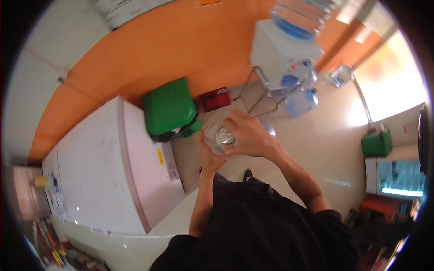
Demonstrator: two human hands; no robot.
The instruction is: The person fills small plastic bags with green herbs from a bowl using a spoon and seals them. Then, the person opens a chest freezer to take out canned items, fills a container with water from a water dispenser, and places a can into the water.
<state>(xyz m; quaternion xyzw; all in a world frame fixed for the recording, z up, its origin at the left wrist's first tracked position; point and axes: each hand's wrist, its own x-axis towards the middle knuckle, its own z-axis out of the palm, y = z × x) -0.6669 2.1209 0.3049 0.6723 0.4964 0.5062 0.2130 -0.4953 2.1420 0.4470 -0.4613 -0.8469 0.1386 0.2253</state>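
Observation:
A clear container (216,139) with a round, shiny top is between my two hands in the middle of the view. My left hand (210,152) wraps round its left and lower side. Over its top and right side lies my right hand (249,134), with the fingers bent on the round part. What the container holds is too blurred to tell.
A white chest (90,171) stands at left, beside a green bin (169,108) and a red box (215,100). Ahead are a metal stand (256,92), a water dispenser (271,49) and large bottles (300,102). A lit cooler (400,177) is at right.

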